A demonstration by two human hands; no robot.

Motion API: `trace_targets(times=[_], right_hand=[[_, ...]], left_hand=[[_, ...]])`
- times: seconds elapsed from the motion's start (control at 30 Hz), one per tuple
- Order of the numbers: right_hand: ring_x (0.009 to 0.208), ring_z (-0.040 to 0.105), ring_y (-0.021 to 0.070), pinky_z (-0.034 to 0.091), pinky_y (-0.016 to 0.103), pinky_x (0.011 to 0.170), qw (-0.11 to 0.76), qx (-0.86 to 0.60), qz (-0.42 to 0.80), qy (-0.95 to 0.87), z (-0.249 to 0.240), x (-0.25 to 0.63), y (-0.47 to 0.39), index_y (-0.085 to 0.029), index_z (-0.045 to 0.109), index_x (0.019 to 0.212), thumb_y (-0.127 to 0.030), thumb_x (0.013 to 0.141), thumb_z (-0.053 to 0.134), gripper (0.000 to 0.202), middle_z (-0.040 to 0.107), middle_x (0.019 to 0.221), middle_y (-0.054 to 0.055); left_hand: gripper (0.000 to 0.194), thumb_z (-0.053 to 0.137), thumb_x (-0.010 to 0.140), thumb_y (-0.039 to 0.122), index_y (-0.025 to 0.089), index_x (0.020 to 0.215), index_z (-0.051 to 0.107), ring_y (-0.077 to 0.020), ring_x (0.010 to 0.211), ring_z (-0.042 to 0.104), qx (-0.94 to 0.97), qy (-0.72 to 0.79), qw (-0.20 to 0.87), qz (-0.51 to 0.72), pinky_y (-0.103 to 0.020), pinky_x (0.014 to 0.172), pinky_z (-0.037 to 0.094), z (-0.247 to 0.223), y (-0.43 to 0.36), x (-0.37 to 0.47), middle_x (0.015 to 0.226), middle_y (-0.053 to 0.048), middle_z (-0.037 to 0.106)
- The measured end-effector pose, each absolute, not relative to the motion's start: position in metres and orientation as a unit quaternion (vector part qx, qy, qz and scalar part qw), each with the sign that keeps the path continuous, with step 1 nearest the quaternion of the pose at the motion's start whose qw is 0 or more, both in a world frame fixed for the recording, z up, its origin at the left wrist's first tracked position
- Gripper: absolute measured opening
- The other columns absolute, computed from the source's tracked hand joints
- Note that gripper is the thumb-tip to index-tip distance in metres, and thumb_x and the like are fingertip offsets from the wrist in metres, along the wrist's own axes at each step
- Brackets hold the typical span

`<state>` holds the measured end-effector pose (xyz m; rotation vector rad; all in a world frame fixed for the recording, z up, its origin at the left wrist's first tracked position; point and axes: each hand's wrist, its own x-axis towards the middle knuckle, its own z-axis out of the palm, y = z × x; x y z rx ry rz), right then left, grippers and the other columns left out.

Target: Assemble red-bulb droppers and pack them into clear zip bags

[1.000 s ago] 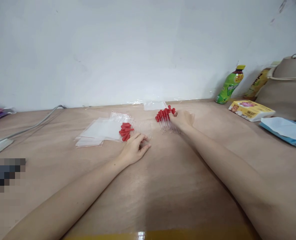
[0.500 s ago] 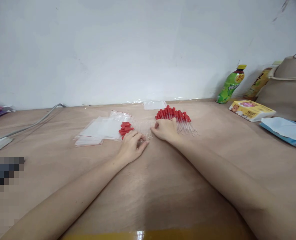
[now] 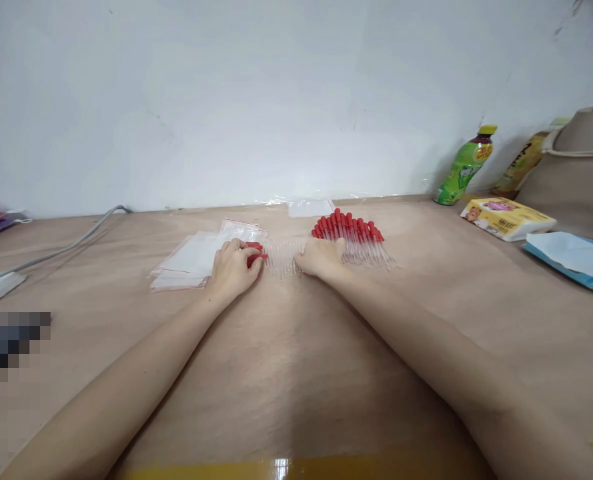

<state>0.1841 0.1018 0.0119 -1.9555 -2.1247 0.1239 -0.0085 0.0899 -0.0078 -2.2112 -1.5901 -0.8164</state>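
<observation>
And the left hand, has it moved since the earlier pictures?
Yes: judged against the clear plastic bags, the left hand has shifted left and slightly farther from the person, its fingers now at the red bulbs.

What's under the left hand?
Red dropper bulbs stick out partly from under the left hand. Plastic zip bags show beside it; whatever lies beneath the palm is covered.

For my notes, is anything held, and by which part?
The left hand is at red bulbs, right hand at clear tubes; whether either grips any cannot be told.
</observation>
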Motion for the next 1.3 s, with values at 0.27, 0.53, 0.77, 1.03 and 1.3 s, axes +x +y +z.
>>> trace_targets(times=[0.27, 0.53, 0.77, 1.03, 1.3], right_hand=[[0.075, 0.059, 0.0250, 0.029, 0.040, 0.074, 0.161, -0.665, 0.057, -0.728, 0.016, 0.190, 0.096, -0.016, 0.061, 0.072, -0.029, 0.080, 0.040, 0.025, 0.066, 0.076, 0.011], [0.077, 0.058, 0.0205, 0.034, 0.032, 0.069, 0.326, -0.556, 0.095, -0.758, 0.009, 0.231, 0.077, -0.015, 0.047, 0.096, -0.024, 0.087, 0.037, 0.017, 0.064, 0.087, 0.010], [0.081, 0.056, 0.0171, 0.029, 0.034, 0.080, 0.330, -0.388, -0.092, -0.856, -0.017, 0.260, 0.048, -0.015, 0.055, 0.104, -0.015, 0.087, 0.036, 0.025, 0.064, 0.093, 0.008], [0.075, 0.055, 0.0135, 0.021, 0.036, 0.087, 0.338, -0.394, -0.120, -0.846, -0.017, 0.253, 0.035, -0.018, 0.059, 0.092, -0.019, 0.087, 0.039, 0.020, 0.064, 0.088, 0.004], [0.073, 0.054, 0.0127, 0.020, 0.036, 0.088, 0.350, -0.392, -0.099, -0.845, -0.022, 0.255, 0.038, -0.019, 0.059, 0.088, -0.022, 0.088, 0.041, 0.018, 0.064, 0.086, 0.002]], left_hand=[[0.012, 0.054, 0.078, 0.026, 0.018, 0.081, 0.061, -0.0231, 0.081, 0.051, -0.767, -0.539, 0.147, -0.316, -0.037, 0.075, 0.042, -0.002, 0.085, -0.004, 0.082, -0.006, 0.056], [0.011, 0.048, 0.083, 0.020, 0.017, 0.091, 0.055, -0.0182, 0.081, 0.055, -0.807, -0.434, 0.078, -0.393, -0.031, 0.074, 0.045, -0.001, 0.072, 0.012, 0.086, -0.005, 0.060], [0.026, 0.040, 0.087, 0.015, 0.016, 0.108, 0.056, -0.0180, 0.087, 0.055, -0.865, -0.372, 0.028, -0.336, -0.031, 0.077, 0.045, -0.014, 0.051, 0.038, 0.095, -0.008, 0.060], [0.017, 0.049, 0.087, 0.026, 0.017, 0.095, 0.060, -0.0172, 0.083, 0.056, -0.864, -0.393, 0.008, -0.315, -0.031, 0.075, 0.042, -0.014, 0.049, 0.039, 0.087, -0.004, 0.063], [0.016, 0.051, 0.086, 0.026, 0.017, 0.094, 0.061, -0.0154, 0.079, 0.058, -0.857, -0.382, -0.029, -0.345, -0.028, 0.071, 0.045, -0.016, 0.049, 0.038, 0.085, -0.004, 0.064]])
